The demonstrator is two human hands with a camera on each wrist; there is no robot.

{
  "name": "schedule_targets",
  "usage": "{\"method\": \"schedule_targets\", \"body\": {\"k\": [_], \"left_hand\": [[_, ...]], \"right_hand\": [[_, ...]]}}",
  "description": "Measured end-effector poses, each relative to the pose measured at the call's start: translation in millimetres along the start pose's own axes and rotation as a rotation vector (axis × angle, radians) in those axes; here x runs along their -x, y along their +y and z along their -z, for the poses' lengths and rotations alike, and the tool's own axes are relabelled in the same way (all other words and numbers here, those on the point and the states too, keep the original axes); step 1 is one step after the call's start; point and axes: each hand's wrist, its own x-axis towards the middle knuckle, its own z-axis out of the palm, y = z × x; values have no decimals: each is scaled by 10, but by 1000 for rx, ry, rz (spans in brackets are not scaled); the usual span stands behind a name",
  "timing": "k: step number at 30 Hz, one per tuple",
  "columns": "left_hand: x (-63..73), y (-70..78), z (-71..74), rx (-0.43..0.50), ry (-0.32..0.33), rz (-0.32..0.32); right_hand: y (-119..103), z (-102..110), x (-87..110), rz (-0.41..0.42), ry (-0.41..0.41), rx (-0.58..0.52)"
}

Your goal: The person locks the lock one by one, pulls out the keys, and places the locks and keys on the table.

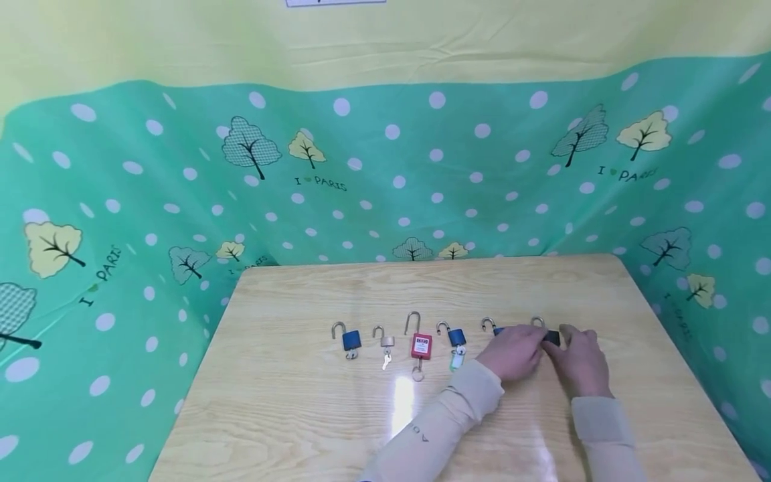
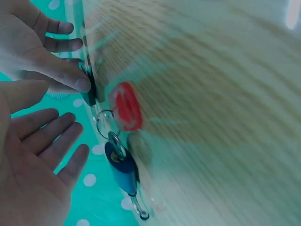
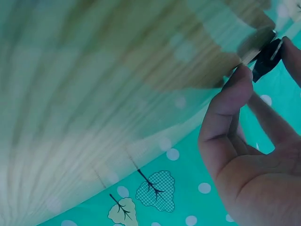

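A black padlock (image 1: pixel 551 337) with its shackle upright lies at the right end of a row of padlocks. My right hand (image 1: pixel 581 360) pinches its body at the right side; the thumb shows against the black padlock (image 2: pixel 88 84) in the left wrist view. My left hand (image 1: pixel 515 351) reaches in from the left, fingertips close to the black body. Its fingers look straight and spread in the left wrist view. Under it, mostly covered in the head view, lies a blue padlock (image 2: pixel 123 172) with a ring and a red key tag (image 2: pixel 126 106).
Left along the row lie a blue padlock (image 1: pixel 458 337) with a pale green tag (image 1: pixel 457 359), a red padlock (image 1: pixel 421 347), a small silver padlock (image 1: pixel 387 341) with keys and another blue padlock (image 1: pixel 351 340). Their shackles stand open. A green dotted cloth (image 1: pixel 434 174) surrounds the wooden table (image 1: pixel 271 402).
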Motion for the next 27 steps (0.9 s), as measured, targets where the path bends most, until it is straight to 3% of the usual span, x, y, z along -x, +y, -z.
{"method": "schedule_targets", "body": {"k": [7, 14, 20, 27], "left_hand": [[-107, 44, 17, 82, -29, 5], [-52, 26, -15, 100, -76, 48], [-4, 12, 51, 181, -76, 89], [45, -17, 123, 246, -58, 144]], "right_hand": [[-45, -9, -14, 44, 30, -31], [-96, -41, 23, -36, 36, -48], [-94, -34, 87, -93, 46, -57], [-149, -42, 204, -84, 94, -102]]}}
